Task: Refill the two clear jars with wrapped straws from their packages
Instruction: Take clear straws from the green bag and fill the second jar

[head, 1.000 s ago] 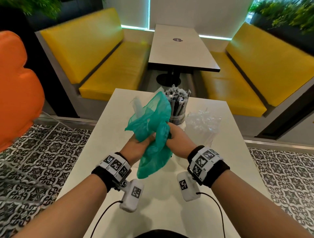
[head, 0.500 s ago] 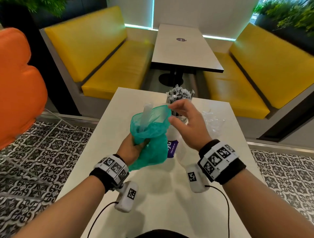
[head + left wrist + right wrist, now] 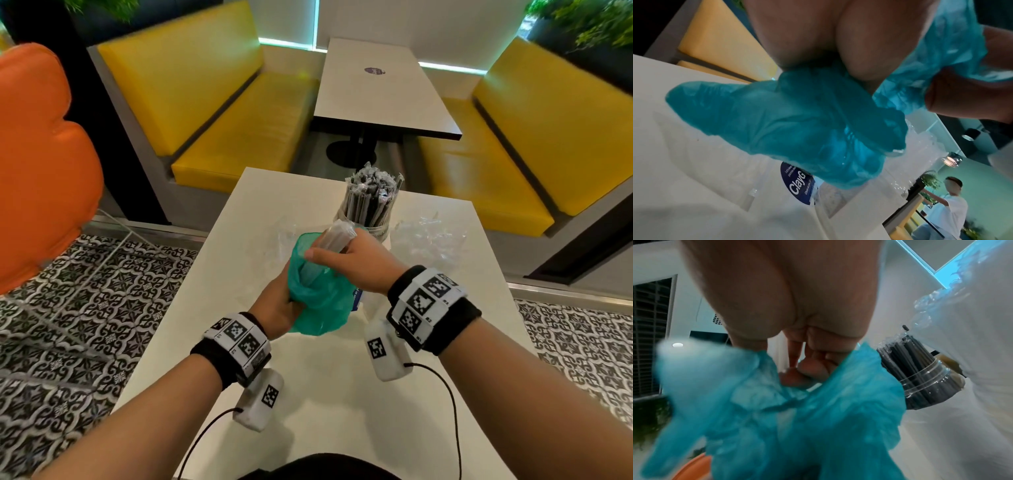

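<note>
My left hand (image 3: 277, 305) grips the lower part of a teal plastic bag (image 3: 322, 301) above the white table (image 3: 325, 394). A pale bundle of wrapped straws (image 3: 334, 234) sticks out of the bag's mouth, and my right hand (image 3: 346, 260) curls round it. The right wrist view shows those curled fingers (image 3: 807, 369) against the teal bag (image 3: 818, 426). Just behind stands a clear jar (image 3: 371, 209) packed with dark wrapped straws. Below the bag (image 3: 787, 121) is a clear container with a blue sticker (image 3: 797, 183), mostly hidden in the head view.
Crumpled clear packaging (image 3: 428, 236) lies right of the jar, and more clear wrap (image 3: 284, 229) lies to its left. Yellow benches and a second table stand beyond the far edge. An orange chair (image 3: 41, 164) is at the left. A person (image 3: 949, 203) stands far off.
A second ago both hands clutched the bunched bag. The right hand then let go, went to the bag's mouth, and now holds the straw bundle sticking out of it.
</note>
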`<state>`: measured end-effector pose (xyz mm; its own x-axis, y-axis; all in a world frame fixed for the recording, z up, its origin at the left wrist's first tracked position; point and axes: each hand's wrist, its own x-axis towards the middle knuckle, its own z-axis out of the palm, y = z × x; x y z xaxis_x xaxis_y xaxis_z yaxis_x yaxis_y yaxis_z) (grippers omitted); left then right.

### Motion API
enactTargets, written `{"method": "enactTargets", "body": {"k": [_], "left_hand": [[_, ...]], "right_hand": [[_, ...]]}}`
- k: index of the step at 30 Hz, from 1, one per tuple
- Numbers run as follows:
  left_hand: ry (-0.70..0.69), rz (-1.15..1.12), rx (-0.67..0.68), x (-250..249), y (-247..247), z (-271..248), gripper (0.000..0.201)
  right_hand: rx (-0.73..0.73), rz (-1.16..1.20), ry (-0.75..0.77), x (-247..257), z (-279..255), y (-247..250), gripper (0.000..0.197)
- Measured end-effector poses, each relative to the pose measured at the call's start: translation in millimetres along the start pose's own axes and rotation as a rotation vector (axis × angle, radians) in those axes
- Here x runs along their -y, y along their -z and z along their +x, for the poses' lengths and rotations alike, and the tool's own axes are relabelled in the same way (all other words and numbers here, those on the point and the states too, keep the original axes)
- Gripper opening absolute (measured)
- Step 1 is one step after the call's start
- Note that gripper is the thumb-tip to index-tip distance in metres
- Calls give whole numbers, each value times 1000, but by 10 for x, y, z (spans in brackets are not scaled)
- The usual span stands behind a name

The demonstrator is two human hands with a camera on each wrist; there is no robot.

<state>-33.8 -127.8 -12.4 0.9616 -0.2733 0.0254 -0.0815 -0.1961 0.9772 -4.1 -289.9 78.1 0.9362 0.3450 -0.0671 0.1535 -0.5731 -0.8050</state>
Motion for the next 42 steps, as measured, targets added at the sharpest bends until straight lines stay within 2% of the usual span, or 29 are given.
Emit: {"method": "enactTargets", "body": {"k": [3, 6, 9, 11, 15, 19, 23, 31, 35, 39, 42], "left_hand": [[78, 69, -38, 86, 88, -9, 51], [126, 73, -48, 127, 123, 9, 36], [141, 53, -51, 133, 116, 41, 37], [136, 69, -89, 126, 105, 70, 37], [122, 46, -200, 87, 58, 146, 30], [132, -41, -235, 56, 6, 238, 23], [116, -61, -200, -12, -124, 303, 21], [122, -85, -165, -101, -251, 386, 23], [126, -46, -176, -144, -273, 401, 19], [132, -28, -186, -151, -280, 416, 21], [125, -20, -179, -132, -270, 408, 21]], "right_hand": [[-99, 11, -1, 59, -6, 142, 21], [-132, 41, -17, 120, -31, 373, 21], [-218, 153, -75, 179, -77, 641, 26], [-294, 163, -57, 238, -131, 849, 25], [-418, 64, -48, 325, -292, 1279, 23], [-485, -71, -103, 333, -457, 1584, 25], [-571, -176, -102, 289, -546, 1697, 27], [-533, -281, -88, 213, -525, 1561, 23], [-618, -284, -19, 287, -540, 1649, 22], [-734, -344, 36, 345, -519, 1772, 34], [-703, -390, 11, 310, -484, 1773, 39]]}}
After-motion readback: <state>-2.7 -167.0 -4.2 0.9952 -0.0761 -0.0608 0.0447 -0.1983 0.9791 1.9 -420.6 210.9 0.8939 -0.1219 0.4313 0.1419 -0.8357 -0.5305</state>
